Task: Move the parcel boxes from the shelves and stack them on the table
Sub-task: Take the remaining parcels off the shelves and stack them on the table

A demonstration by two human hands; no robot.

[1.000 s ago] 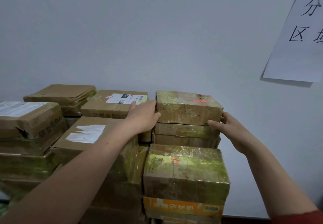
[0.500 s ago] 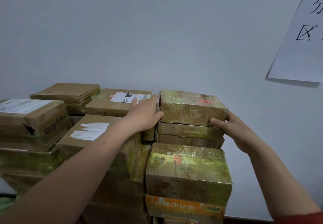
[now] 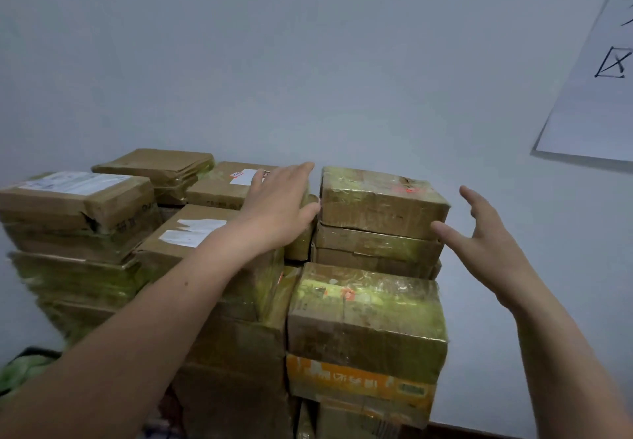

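Observation:
A brown parcel box wrapped in shiny tape, with a red mark on top (image 3: 382, 200), sits at the top of a stack of taped boxes against the wall. My left hand (image 3: 279, 205) is at its left side with fingers straight, the thumb tip at the box's left edge. My right hand (image 3: 486, 240) hangs spread just right of the box, apart from it, holding nothing. Under the top box lie two flat boxes (image 3: 375, 250), then a larger taped box (image 3: 366, 318) and an orange-printed box (image 3: 356, 384).
More brown parcels are piled to the left, one with a white label (image 3: 73, 199) and one with torn white patches (image 3: 195, 231). A white paper sign (image 3: 596, 96) hangs on the grey wall at the right. Something green (image 3: 20, 370) lies low at the left.
Both hands have let go of the top box. The right hand has pulled away to the right and opened wide; the left hand's fingers have straightened. The box stays on the stack.

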